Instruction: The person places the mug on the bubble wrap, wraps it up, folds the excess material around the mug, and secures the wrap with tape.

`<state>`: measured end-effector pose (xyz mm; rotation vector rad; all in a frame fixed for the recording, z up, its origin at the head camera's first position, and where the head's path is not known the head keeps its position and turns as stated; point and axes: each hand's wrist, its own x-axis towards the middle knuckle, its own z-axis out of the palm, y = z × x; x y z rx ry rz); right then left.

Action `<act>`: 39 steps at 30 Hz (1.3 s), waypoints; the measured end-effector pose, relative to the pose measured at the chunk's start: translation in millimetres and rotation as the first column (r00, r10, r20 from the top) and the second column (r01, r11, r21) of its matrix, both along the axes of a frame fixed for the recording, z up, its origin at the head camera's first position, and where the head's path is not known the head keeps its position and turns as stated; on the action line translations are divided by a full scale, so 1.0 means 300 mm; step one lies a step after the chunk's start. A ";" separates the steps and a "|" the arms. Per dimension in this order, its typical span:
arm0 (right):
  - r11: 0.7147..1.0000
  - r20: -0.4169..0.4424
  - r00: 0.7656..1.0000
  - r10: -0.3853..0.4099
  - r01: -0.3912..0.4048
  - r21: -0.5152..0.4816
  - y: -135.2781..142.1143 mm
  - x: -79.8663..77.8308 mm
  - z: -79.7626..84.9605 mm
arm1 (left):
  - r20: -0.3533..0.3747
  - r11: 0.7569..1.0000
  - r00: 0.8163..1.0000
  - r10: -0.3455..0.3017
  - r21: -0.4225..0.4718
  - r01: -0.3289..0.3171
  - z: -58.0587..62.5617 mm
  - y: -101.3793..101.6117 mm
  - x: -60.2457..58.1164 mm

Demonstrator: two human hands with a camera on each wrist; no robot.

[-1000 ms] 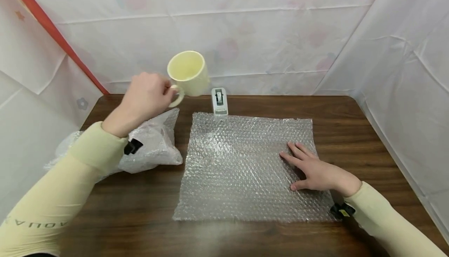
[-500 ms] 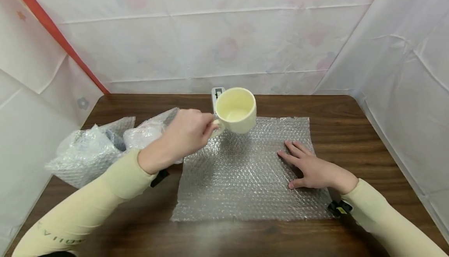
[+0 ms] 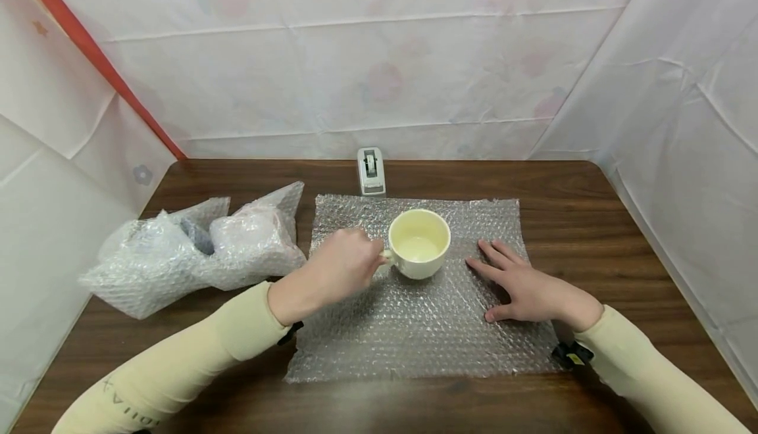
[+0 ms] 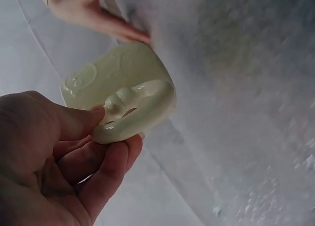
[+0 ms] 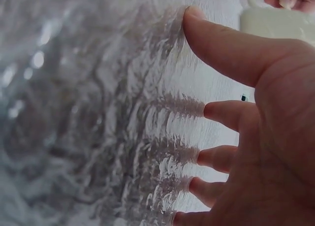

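My left hand (image 3: 337, 266) pinches the handle of a pale yellow mug (image 3: 419, 244) between thumb and fingers. The mug's mouth faces up over the middle of a flat bubble wrap sheet (image 3: 438, 335); whether its base touches the sheet I cannot tell. In the left wrist view, raised shapes show on the mug's side (image 4: 118, 68), near the handle. My right hand (image 3: 524, 289) rests on the sheet's right part with fingers spread. Its fingertips press into the bubbles in the right wrist view, where part of the mug (image 5: 275, 24) appears at the upper right.
Two bubble-wrapped bundles (image 3: 148, 263) (image 3: 254, 240) lie side by side on the left of the dark wooden table (image 3: 568, 217). A white tape dispenser (image 3: 371, 171) stands just behind the sheet. Pale curtains (image 3: 438, 72) enclose the table at the back and sides.
My left hand has carried the mug from above the tape dispenser's left side rightward, down and nearer, over the middle of the bubble wrap sheet. The right hand has stayed nearly still.
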<state>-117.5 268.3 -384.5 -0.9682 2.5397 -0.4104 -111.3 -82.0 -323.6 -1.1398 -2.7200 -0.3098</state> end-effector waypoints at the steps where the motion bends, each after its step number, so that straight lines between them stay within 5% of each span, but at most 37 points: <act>1: 1.000 0.003 1.000 -0.002 0.002 -0.001 0.000 0.001 0.000 | -0.001 1.000 1.000 -0.003 -0.012 0.003 -0.008 -0.001 0.006; 10: 1.000 0.009 1.000 -0.005 0.005 -0.007 -0.002 0.006 0.005 | 0.027 1.000 1.000 0.012 -0.018 -0.012 -0.056 -0.022 0.029; 24: 0.999 0.053 0.998 -0.013 0.015 -0.035 0.003 0.006 0.019 | 0.131 0.998 0.991 0.012 0.061 -0.021 -0.065 -0.023 0.034; 29: 0.990 0.087 0.995 -0.049 0.060 -0.126 0.034 -0.024 0.037 | 0.137 0.999 0.990 0.016 0.047 -0.023 -0.058 -0.019 0.027; 32: 0.977 0.013 0.995 -0.098 0.099 -0.188 0.067 -0.060 0.056 | 0.146 0.999 0.989 0.034 0.037 -0.040 -0.058 -0.020 0.025; 35: 0.954 -0.057 0.972 -0.227 0.210 -0.212 0.104 -0.106 0.077 | 0.158 0.998 0.986 0.054 0.033 -0.060 -0.060 -0.021 0.023; 39: 0.870 0.024 0.890 -0.455 0.450 -0.200 0.144 -0.161 0.072 | 0.160 0.997 0.985 0.061 0.036 -0.068 -0.062 -0.021 0.019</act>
